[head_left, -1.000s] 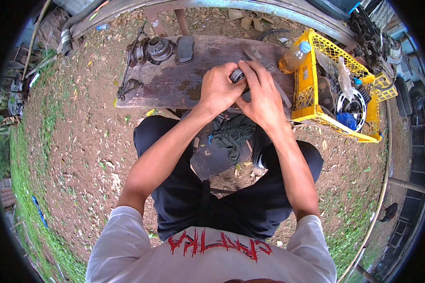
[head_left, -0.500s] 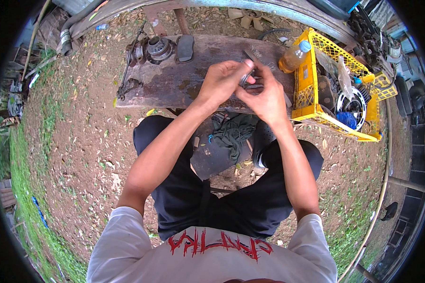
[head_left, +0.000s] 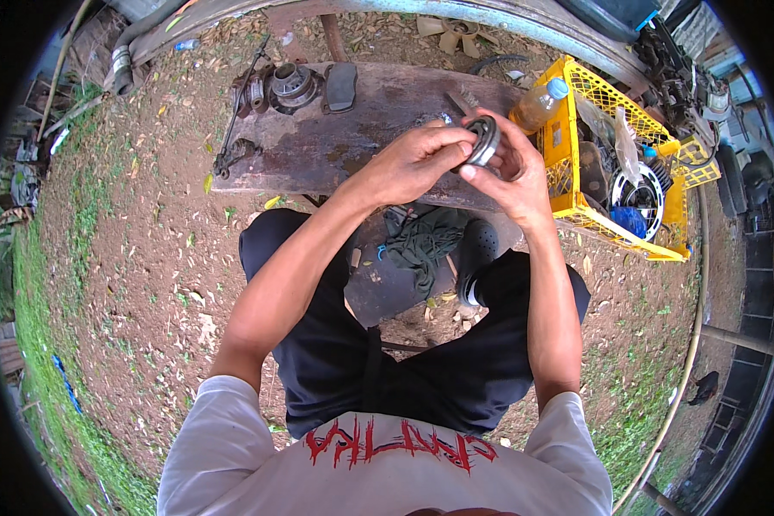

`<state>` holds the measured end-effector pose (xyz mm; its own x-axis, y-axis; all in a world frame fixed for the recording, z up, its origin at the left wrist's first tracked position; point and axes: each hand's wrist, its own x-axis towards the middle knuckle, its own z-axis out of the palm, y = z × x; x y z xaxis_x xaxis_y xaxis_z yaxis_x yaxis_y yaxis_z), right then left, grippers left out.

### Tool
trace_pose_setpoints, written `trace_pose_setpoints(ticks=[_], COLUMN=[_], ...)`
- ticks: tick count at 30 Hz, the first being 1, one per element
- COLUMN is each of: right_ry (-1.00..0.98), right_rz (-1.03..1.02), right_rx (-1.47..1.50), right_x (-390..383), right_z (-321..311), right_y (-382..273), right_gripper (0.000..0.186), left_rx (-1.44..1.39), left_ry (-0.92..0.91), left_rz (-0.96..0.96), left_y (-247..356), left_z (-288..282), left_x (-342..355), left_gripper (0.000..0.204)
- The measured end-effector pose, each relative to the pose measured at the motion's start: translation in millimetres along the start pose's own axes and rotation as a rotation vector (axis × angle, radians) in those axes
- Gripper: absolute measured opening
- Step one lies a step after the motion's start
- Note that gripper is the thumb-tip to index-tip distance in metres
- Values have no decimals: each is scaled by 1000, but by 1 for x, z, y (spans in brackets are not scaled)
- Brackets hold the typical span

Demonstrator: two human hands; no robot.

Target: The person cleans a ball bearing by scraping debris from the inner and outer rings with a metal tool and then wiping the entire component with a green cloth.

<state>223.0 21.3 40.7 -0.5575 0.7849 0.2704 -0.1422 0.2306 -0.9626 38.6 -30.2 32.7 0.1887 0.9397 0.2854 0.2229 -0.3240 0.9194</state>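
Both my hands are raised over the right half of a worn wooden bench [head_left: 301, 150]. Between them is a round, dark metal bearing [head_left: 485, 138] with a hollow middle, tilted so its face shows. My left hand [head_left: 417, 162] pinches its near left side between thumb and fingers. On the other side, my right hand [head_left: 518, 172] curls around its edge, thumb below and fingers behind. Some right fingertips are hidden by the bearing. A flat metal strip [head_left: 457, 102] lies on the bench just beyond my hands.
On the bench's left stand a round metal hub [head_left: 292, 86], a dark flat pad [head_left: 340, 88] and a long thin rod [head_left: 239, 107]. A yellow crate [head_left: 562, 159] of parts and a capped bottle [head_left: 537, 105] are at right. Dark cloth [head_left: 421, 249] lies below.
Both hands have shifted right and slightly nearer with the bearing. It has turned so that its round face shows, and my hands have moved a little apart.
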Motion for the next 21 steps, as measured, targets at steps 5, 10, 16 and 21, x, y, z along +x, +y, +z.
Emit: trace_pose_setpoints(ticks=[5, 10, 16, 21], right_ry=[-77, -48, -17, -6], right_rz=[255, 176, -441, 146], right_rx=[235, 96, -861, -319], right_x=[-2, -3, 3, 4], right_z=[-10, -2, 2, -3], right_y=[-3, -9, -10, -3], right_gripper=[57, 63, 77, 60], left_rx=[75, -52, -372, -406], left_ry=[-33, -34, -46, -81], left_rz=[5, -11, -204, -197], left_y=[4, 4, 2, -5], left_z=[0, -3, -2, 2], left_x=[-1, -1, 1, 3], left_gripper=[29, 30, 33, 34])
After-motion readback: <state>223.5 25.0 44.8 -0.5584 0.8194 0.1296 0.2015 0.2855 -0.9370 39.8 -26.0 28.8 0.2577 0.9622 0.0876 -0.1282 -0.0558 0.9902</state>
